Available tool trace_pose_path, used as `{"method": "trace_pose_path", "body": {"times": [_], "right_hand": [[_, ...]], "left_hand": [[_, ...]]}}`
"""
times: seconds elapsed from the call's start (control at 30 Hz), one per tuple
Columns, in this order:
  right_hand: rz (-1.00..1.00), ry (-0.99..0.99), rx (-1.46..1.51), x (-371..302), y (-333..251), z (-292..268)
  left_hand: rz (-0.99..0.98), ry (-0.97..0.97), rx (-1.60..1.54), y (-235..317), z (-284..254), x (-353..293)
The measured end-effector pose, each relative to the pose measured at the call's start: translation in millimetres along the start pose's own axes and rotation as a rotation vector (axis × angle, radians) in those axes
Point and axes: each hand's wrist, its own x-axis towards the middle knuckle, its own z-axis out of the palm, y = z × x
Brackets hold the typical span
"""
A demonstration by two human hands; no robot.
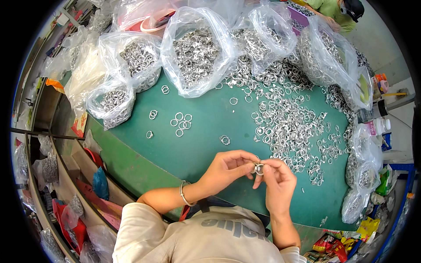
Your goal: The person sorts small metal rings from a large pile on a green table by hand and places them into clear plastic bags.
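Between the fingertips of both hands is a silver ring [258, 168], held just above the near part of the green table [193, 147]. My left hand [230, 168] pinches it from the left side, a bangle round that wrist. From the other side my right hand [280, 177] grips it with thumb and fingers. The fingers partly cover the ring. Just beyond my hands lies a wide pile of loose silver rings [289, 127]. One small ring cluster [225, 140] rests ahead of my left hand, and a group of several rings [180, 124] sits farther left.
Clear plastic bags full of rings line the far edge, including a large open bag [197, 55] and a smaller left bag [116, 105]. More bags [362, 175] stand along the right edge. A person in green [340, 17] works at the far right. Shelves [48, 175] flank the left.
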Motion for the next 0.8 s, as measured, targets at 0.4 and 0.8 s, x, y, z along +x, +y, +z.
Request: {"method": "trace_pose_path", "body": {"times": [0.4, 0.8], "right_hand": [[0.057, 0.006, 0.073, -1, 3, 0], [0.107, 0.014, 0.09, -1, 5, 2]], "left_hand": [[0.428, 0.018, 0.84, 0, 1, -7], [0.742, 0.063, 1.059, -24, -2, -4]]}}
